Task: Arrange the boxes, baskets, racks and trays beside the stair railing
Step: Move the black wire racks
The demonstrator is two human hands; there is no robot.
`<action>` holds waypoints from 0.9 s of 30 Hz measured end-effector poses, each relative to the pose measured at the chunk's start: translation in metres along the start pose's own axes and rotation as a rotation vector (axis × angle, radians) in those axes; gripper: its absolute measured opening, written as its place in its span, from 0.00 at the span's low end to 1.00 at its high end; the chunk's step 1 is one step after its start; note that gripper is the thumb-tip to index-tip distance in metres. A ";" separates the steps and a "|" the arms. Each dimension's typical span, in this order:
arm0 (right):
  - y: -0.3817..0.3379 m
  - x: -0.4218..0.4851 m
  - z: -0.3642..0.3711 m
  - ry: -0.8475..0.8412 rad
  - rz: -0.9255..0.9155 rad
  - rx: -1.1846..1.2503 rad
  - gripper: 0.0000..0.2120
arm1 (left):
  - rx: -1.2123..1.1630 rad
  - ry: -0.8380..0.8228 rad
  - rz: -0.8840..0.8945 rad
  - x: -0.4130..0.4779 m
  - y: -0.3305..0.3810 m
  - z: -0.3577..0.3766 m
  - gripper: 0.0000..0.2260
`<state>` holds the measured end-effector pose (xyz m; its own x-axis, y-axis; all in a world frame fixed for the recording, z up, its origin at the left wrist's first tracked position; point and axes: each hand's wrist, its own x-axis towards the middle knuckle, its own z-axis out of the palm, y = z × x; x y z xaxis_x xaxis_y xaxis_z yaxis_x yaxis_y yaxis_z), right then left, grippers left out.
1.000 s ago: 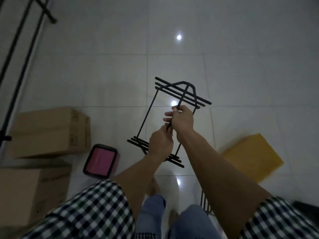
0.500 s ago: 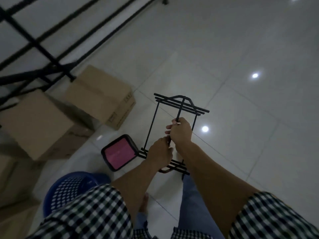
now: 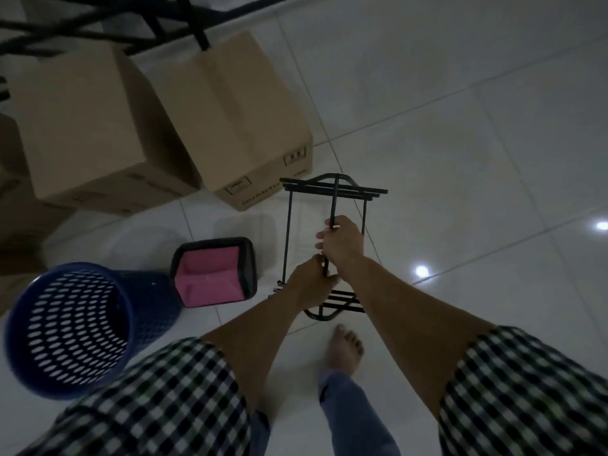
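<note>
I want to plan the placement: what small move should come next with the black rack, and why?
Probably lower the black metal wire rack onto the white tiled floor beside the right-hand brown cardboard box. The left hand and right hand grip its centre bar, and bare floor shows there.

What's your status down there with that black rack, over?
Left hand and right hand both grip the black rack by its centre bar. Rack held near the cardboard boxes by the stair railing. Pink bin and blue basket close on its left.
</note>
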<state>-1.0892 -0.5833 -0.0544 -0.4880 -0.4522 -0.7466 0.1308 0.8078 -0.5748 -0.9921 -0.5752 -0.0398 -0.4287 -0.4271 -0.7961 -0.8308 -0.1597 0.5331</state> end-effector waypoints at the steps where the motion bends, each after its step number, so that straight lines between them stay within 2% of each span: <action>1: 0.006 0.014 0.008 -0.020 -0.011 -0.029 0.12 | -0.033 0.003 -0.012 0.012 -0.008 0.001 0.19; 11: 0.045 0.064 0.061 -0.218 -0.022 -0.102 0.29 | -0.181 0.013 -0.059 0.058 -0.065 0.012 0.28; 15: 0.054 0.067 0.072 -0.298 -0.012 -0.092 0.36 | -0.322 -0.003 -0.066 0.059 -0.079 0.015 0.33; 20: 0.065 0.065 0.079 -0.359 -0.021 -0.120 0.37 | -0.496 -0.001 -0.081 0.060 -0.094 0.024 0.39; 23: 0.072 0.065 0.083 -0.377 -0.024 -0.118 0.39 | -0.567 0.008 -0.081 0.058 -0.101 0.030 0.39; 25: 0.071 0.062 0.083 -0.376 -0.040 -0.140 0.39 | -0.562 0.025 -0.083 0.053 -0.101 0.032 0.38; 27: 0.068 0.054 0.080 -0.379 -0.061 -0.199 0.39 | -0.454 0.080 -0.104 0.047 -0.102 0.032 0.38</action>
<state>-1.0373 -0.5832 -0.1605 -0.1334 -0.5786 -0.8046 -0.0761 0.8155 -0.5738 -0.9388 -0.5506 -0.1410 -0.3082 -0.4528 -0.8367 -0.6211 -0.5704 0.5375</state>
